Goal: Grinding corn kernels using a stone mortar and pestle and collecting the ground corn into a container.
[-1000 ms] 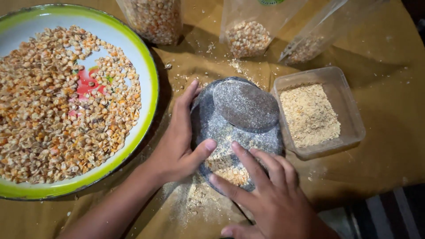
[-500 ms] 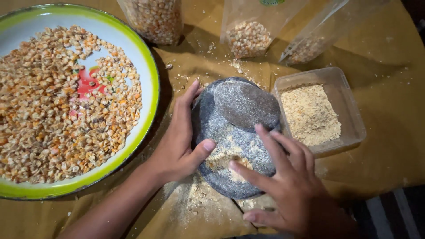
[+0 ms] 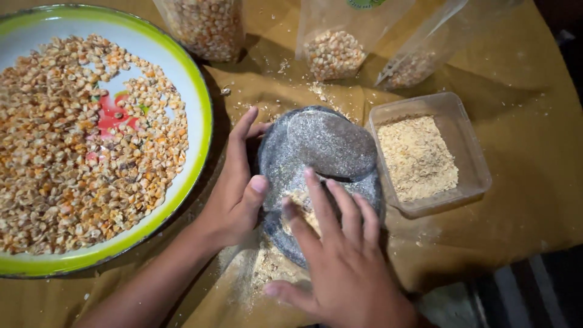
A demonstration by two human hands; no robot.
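Cupping grinding stone, left hand, right hand flat

speckled grey grinding stone, rounded, lying flat on brown paper — pale ground meal on it
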